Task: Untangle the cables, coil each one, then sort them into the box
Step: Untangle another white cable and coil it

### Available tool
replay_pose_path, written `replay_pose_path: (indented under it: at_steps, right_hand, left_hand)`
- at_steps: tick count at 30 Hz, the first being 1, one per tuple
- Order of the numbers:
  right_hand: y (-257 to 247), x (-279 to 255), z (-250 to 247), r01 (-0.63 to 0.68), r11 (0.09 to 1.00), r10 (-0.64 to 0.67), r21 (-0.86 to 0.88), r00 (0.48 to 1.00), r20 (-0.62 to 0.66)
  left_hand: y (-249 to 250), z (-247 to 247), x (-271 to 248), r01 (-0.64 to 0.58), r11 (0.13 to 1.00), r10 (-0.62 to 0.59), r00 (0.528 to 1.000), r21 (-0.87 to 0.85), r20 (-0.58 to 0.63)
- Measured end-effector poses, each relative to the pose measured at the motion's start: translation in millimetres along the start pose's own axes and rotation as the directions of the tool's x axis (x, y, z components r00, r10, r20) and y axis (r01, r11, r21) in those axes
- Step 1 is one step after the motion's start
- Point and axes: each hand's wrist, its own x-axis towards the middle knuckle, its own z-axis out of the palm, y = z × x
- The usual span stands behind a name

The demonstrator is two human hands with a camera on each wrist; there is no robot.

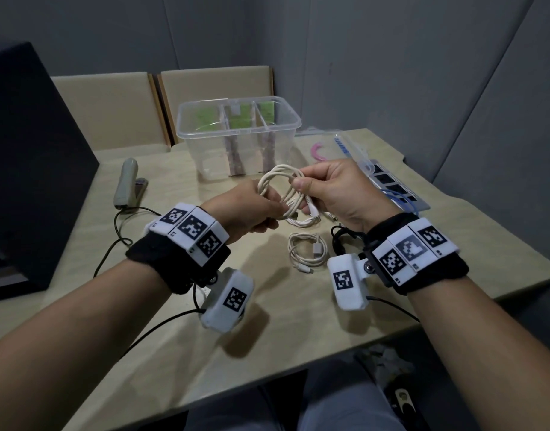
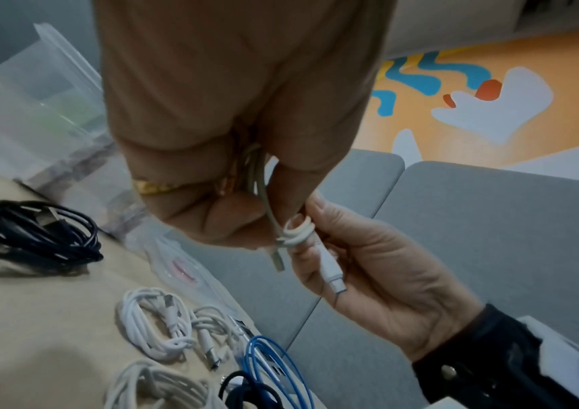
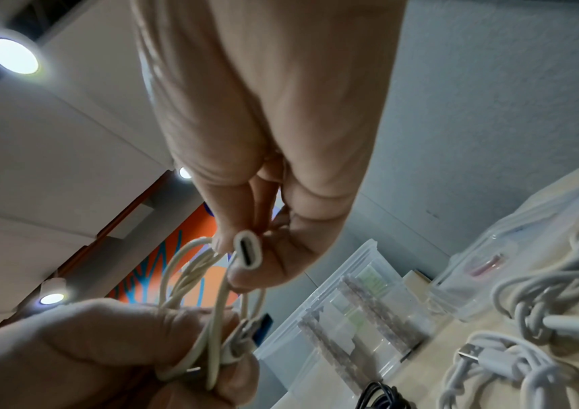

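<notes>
A cream-white cable (image 1: 278,181) is looped into a coil and held in the air in front of the clear divided box (image 1: 286,119). My left hand (image 1: 275,209) grips the bundled strands at the coil's lower left. My right hand (image 1: 302,194) pinches the cable's end by its USB-C plug (image 3: 247,247) at the coil's right side. In the left wrist view the end (image 2: 296,231) is wrapped around the bundle. On the table below lie a coiled white cable (image 1: 307,253), another white cable (image 1: 304,221), a black cable (image 1: 342,237) and a blue cable (image 1: 401,200).
A stapler (image 1: 126,185) lies at the left of the table (image 1: 298,321), beside a dark monitor (image 1: 28,169). A clear bag with a pink item (image 1: 317,152) and a flat card (image 1: 391,185) sit to the right of the box. Grey partition walls close in behind.
</notes>
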Motion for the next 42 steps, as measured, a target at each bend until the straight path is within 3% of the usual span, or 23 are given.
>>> replay_pose_path:
  at_steps: [4, 11, 14, 17, 19, 21, 24, 27, 33, 37, 41, 42]
  right_hand:
    - [-1, -2, 0, -0.021, 0.999, 0.022, -0.033, 0.999, 0.028]
    - [-1, 3, -8, 0.028, 0.961, -0.020, -0.274, 0.999, 0.032]
    - [1, 3, -9, 0.021, 0.942, -0.020, -0.336, 1.000, 0.007]
    - [2, 4, -8, -0.007, 0.959, -0.012, -0.284, 0.998, -0.064]
    - [3, 6, -8, -0.012, 0.976, -0.014, -0.218, 0.993, -0.119]
    - [5, 7, -8, 0.002, 0.985, -0.030, -0.175, 0.987, -0.161]
    - [6, 7, -6, 0.021, 0.991, -0.046, -0.133, 0.980, -0.191]
    - [7, 5, -2, 0.015, 0.997, -0.026, -0.069, 0.985, -0.171]
    - [3, -3, -14, -0.106, 0.994, 0.105, -0.022, 0.994, -0.041]
    - [3, -6, -17, -0.126, 0.963, 0.112, -0.240, 0.991, -0.072]
    - [-1, -4, -14, -0.181, 0.983, 0.182, 0.025, 0.982, -0.059]
    - [-1, -3, -13, -0.194, 0.981, 0.195, 0.026, 0.979, -0.062]
  left_hand:
    - [-3, 1, 1, 0.043, 0.998, -0.045, 0.998, 0.036, 0.052]
    - [-3, 3, 0, 0.051, 0.998, -0.047, 0.988, -0.024, 0.144]
    - [-1, 5, -1, 0.029, 0.994, -0.005, 0.977, -0.108, 0.212]
    - [-2, 5, -3, -0.034, 0.982, 0.077, 0.970, -0.186, 0.230]
    - [-5, 8, -3, -0.124, 0.954, 0.178, 0.967, -0.274, 0.183]
    - [-6, 11, -3, -0.204, 0.909, 0.240, 0.969, -0.362, 0.057]
    - [-8, 16, -1, -0.276, 0.888, 0.273, 0.960, -0.369, -0.061]
    - [-6, 20, 2, -0.268, 0.884, 0.237, 0.963, -0.382, -0.126]
    - [-7, 10, 4, -0.290, 0.952, 0.257, 0.933, -0.103, -0.252]
    - [-10, 0, 9, -0.257, 0.966, 0.252, 0.930, 0.020, -0.267]
    - [-16, -2, 12, -0.225, 0.969, 0.243, 0.939, 0.097, -0.245]
    - [-16, -1, 12, -0.228, 0.970, 0.242, 0.939, 0.087, -0.242]
